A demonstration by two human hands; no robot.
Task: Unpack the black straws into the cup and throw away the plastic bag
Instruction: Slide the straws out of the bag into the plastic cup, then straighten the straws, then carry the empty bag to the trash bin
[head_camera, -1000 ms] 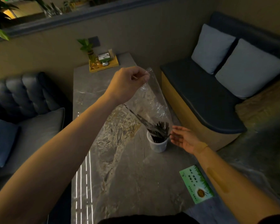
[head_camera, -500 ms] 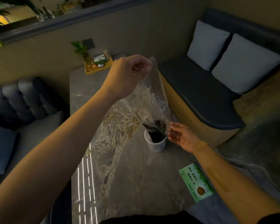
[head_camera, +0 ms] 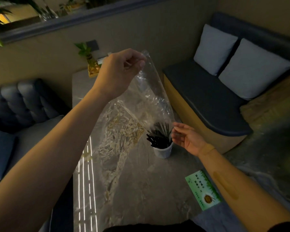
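Observation:
My left hand (head_camera: 120, 71) is raised over the table and pinches the top corner of a clear plastic bag (head_camera: 146, 97), which hangs down with its open mouth just above the cup. A small white cup (head_camera: 162, 152) stands upright on the marble table (head_camera: 132, 190). A bundle of black straws (head_camera: 158, 139) stands in the cup, fanned out and leaning left. My right hand (head_camera: 187, 139) hovers just right of the cup, fingers spread, its fingertips at the bag's lower edge. Whether it touches the bag is unclear.
A green printed card (head_camera: 203, 190) lies near the table's right front edge. At the far end sits a yellow tray with a small plant (head_camera: 92, 67). A dark bench with two grey cushions (head_camera: 224, 52) stands to the right, a tufted sofa (head_camera: 15, 104) to the left.
My left hand has lifted the bag higher. The straws have slid out of the bag and now stand in the cup. My right hand stays beside the cup.

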